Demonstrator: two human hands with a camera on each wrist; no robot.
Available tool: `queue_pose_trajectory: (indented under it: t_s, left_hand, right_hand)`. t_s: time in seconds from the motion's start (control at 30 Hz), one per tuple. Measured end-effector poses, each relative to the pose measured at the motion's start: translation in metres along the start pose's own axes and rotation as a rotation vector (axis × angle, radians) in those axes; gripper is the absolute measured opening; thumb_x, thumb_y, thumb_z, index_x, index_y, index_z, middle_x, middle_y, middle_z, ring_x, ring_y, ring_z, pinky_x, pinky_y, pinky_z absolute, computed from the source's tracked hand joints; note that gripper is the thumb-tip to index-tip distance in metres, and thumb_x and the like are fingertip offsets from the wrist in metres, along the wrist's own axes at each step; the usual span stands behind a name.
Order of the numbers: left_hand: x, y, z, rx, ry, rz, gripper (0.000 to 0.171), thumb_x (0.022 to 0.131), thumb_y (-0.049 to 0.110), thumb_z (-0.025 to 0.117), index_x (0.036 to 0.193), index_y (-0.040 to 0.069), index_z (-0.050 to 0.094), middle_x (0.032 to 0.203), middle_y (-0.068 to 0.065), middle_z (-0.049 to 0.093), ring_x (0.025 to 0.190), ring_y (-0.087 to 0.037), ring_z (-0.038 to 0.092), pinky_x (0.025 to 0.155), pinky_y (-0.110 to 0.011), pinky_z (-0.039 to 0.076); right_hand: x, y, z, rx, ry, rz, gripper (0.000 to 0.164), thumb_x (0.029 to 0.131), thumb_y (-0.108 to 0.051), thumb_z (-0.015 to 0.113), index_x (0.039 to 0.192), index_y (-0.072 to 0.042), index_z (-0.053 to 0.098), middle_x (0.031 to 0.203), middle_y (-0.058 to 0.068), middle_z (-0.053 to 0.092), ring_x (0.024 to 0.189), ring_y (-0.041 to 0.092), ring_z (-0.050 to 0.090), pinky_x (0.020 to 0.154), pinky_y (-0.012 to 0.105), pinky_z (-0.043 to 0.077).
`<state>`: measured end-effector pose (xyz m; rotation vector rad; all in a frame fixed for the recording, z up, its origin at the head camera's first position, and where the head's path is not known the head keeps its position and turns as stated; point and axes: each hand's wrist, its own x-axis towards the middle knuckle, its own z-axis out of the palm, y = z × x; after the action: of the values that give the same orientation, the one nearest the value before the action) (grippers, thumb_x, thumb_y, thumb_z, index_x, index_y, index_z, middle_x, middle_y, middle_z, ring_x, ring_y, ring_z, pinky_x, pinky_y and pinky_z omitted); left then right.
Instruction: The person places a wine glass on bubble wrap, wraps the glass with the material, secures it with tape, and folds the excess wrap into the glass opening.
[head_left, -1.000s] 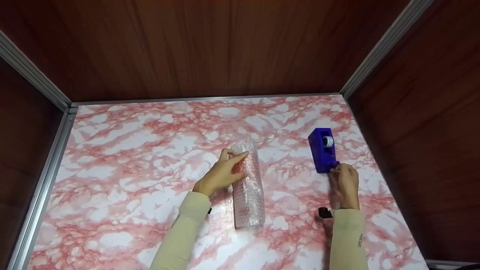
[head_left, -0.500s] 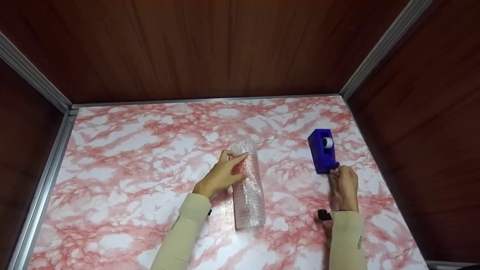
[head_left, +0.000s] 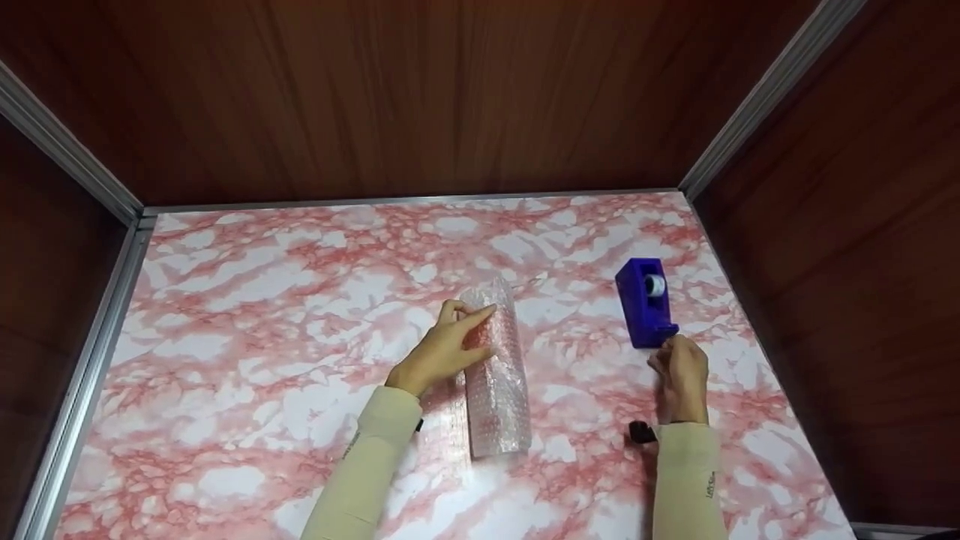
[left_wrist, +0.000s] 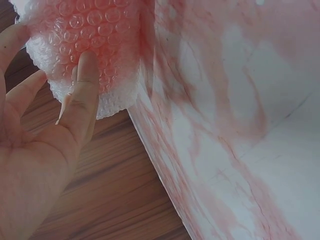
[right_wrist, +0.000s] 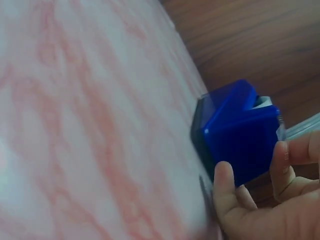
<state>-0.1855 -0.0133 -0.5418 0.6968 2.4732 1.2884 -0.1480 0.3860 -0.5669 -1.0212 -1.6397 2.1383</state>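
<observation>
A roll of bubble wrap lies lengthwise on the marbled table. My left hand rests on its upper part, thumb and forefinger spread over the film; the left wrist view has the fingers against the bubbles. To the right stands a blue tape dispenser with a white tape roll in it. My right hand is at the dispenser's front end. In the right wrist view, curled fingertips meet at a small clear bit of tape by the cutter; the fingertips hide most of it.
The table has a red and white marbled top. Dark wood panels enclose it at the back and both sides, with metal rails at the corners. The dispenser stands near the table's right edge.
My right hand has shifted slightly left and turned at the dispenser's front, its fingers now tucked closer under the cutter end. The left hand, the bubble wrap and the dispenser look unmoved.
</observation>
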Motion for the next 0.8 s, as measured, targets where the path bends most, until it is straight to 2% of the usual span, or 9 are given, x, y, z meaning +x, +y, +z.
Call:
queue_pose_trajectory:
  t_s: [0.07,0.13,0.47,0.63,0.73,0.8]
  left_hand:
    - [0.0008,0.0001,0.0008,0.004,0.005,0.003,0.069,0.096,0.035,0.069,0.157,0.026,0.037,0.135,-0.006,0.030,0.100,-0.021,0.052,0.088,-0.032,0.047]
    - [0.0016,0.0003,0.0015,0.004,0.010,0.005,0.069,0.096,0.035,0.069,0.156,0.026,0.037,0.136,-0.007,0.030,0.100,-0.023,0.053,0.087,-0.033,0.047]
    - [0.0043,0.0018,0.0019,-0.020,0.022,0.018,0.070,0.095,0.035,0.070,0.156,0.025,0.038,0.136,-0.007,0.030,0.111,-0.023,0.050,0.095,-0.034,0.046]
    - [0.0024,0.0004,0.0030,-0.003,0.010,0.003,0.069,0.096,0.036,0.069,0.157,0.028,0.036,0.136,-0.006,0.029,0.088,-0.019,0.051,0.085,-0.033,0.048]
    - [0.0009,-0.0001,0.0030,0.010,0.012,0.003,0.069,0.096,0.036,0.069,0.156,0.028,0.037,0.134,-0.005,0.030,0.084,-0.018,0.050,0.082,-0.032,0.047]
    - [0.0004,-0.0006,0.0029,0.015,0.019,0.010,0.069,0.096,0.035,0.069,0.156,0.027,0.037,0.133,-0.006,0.030,0.088,-0.019,0.052,0.083,-0.032,0.047]
  right_hand:
    - [0.0006,0.0015,0.0002,-0.034,0.003,-0.010,0.020,0.096,-0.006,0.049,0.077,-0.005,0.053,0.074,0.005,0.054,0.064,0.015,0.054,0.058,0.028,0.053]
    - [0.0012,0.0025,0.0007,-0.054,0.004,-0.033,0.020,0.098,-0.008,0.049,0.078,-0.005,0.054,0.076,0.005,0.054,0.065,0.014,0.054,0.058,0.027,0.053]
    - [0.0049,0.0026,0.0014,-0.006,0.014,-0.024,0.022,0.096,-0.004,0.048,0.076,-0.004,0.056,0.072,0.003,0.055,0.063,0.014,0.055,0.057,0.025,0.052]
    - [0.0052,0.0043,0.0008,-0.004,0.003,-0.016,0.021,0.097,-0.004,0.049,0.078,-0.003,0.058,0.070,0.004,0.055,0.060,0.014,0.055,0.054,0.025,0.051]
    - [0.0051,0.0050,0.0008,-0.020,0.004,0.007,0.019,0.097,-0.005,0.051,0.079,-0.003,0.059,0.070,0.004,0.056,0.061,0.014,0.055,0.053,0.025,0.050]
    - [0.0058,0.0048,0.0009,-0.039,0.000,0.031,0.018,0.095,-0.006,0.052,0.078,-0.004,0.058,0.069,0.003,0.057,0.061,0.014,0.054,0.052,0.025,0.049]
